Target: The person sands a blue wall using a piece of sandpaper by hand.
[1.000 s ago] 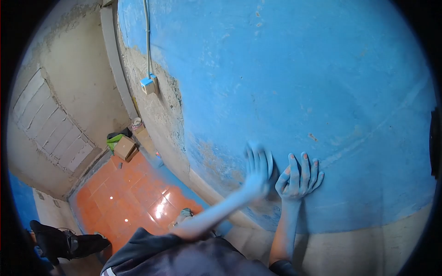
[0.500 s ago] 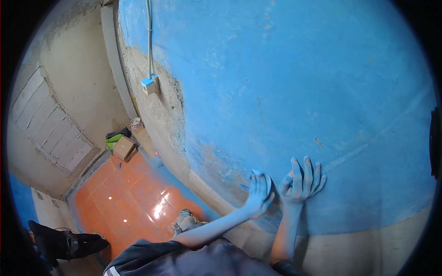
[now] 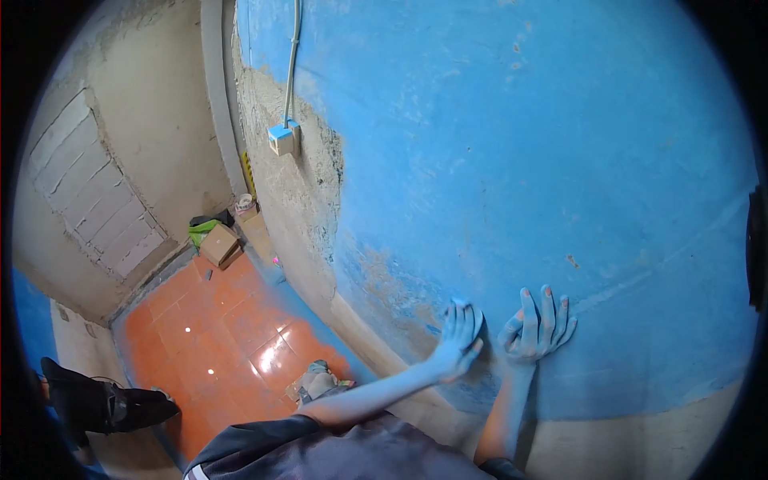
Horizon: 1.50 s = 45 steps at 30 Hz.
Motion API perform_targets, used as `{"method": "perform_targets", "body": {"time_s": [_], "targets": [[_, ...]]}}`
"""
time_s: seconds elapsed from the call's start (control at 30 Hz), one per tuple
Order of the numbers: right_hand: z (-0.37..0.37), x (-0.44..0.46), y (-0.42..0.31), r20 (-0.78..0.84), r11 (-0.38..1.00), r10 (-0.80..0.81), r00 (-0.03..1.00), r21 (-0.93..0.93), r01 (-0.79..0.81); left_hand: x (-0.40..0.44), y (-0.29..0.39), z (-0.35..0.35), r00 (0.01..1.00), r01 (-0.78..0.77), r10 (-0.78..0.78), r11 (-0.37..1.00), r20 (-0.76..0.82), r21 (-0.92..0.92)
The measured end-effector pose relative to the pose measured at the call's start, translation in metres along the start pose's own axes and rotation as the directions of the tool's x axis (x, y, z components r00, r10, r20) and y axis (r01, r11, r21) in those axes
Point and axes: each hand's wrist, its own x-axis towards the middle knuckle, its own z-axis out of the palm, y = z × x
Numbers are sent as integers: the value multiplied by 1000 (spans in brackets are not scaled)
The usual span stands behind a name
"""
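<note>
My left hand [image 3: 456, 344], coated in pale blue dust, presses with its fingers together against the lower part of a blue wall [image 3: 448, 176]. Under its fingertips shows the edge of a small, flat, pale-blue piece [image 3: 461, 302]; its kind I cannot make out. To the right, my right hand [image 3: 538, 326] is open, fingers spread and resting on the wall. Blue dust covers that hand and forearm too. Beside my left hand the paint is worn, with greyish patches [image 3: 392, 280] showing.
An electrical box [image 3: 282, 138] hangs from a conduit on bare plaster at upper left. Cardboard boxes [image 3: 220, 245] and a green bag [image 3: 200, 232] lie in the corner. Blue dust edges the orange tiled floor [image 3: 228, 320]. Someone's dark-clothed leg [image 3: 108, 404] shows at lower left.
The view has turned slightly, so the wall and floor sit further right. Against the wall, my left hand has shifted slightly up and left. My right hand stays spread on the wall.
</note>
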Motion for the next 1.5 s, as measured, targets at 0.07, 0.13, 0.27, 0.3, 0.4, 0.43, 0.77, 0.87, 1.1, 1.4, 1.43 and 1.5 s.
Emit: {"method": "perform_targets", "body": {"time_s": [0.07,0.13,0.27,0.3,0.4,0.43,0.77,0.87,1.1,1.4,1.43,1.5], "targets": [[0,-3,3,-3,1000,-28,1000,11,28,49,-16,-36,990,-45,60,991,-125,124],[1,-4,3,-7,999,-41,999,14,41,92,-40,-72,979,2,-31,990,-203,-141],[3,-5,1,-22,999,-42,999,16,43,117,-47,-88,929,104,-192,957,-318,-272],[4,-7,0,-23,999,-42,999,10,42,85,-26,-66,912,188,-170,982,-374,11],[5,-9,-1,-22,999,-43,999,8,43,20,-26,-26,992,91,-94,995,-79,-41],[6,-8,-1,-20,999,-43,999,9,43,23,-26,-31,993,82,-87,995,-77,-64],[14,-12,-4,-75,999,-37,997,-27,35,87,-49,-72,939,33,6,993,-343,110],[14,-11,-5,-65,999,-29,997,-22,27,11,-36,-28,999,43,-42,999,31,-19],[16,-18,-14,-34,998,48,998,-38,-49,153,9,-126,968,-106,132,986,-213,131],[20,0,-93,174,877,267,948,364,-313,84,-34,-81,895,-442,445,879,23,177],[17,7,-100,225,829,330,917,396,-396,94,-33,-90,877,-474,481,866,-4,156],[15,12,-110,272,768,400,875,421,-482,110,-26,-108,819,-570,571,803,49,171]]}}
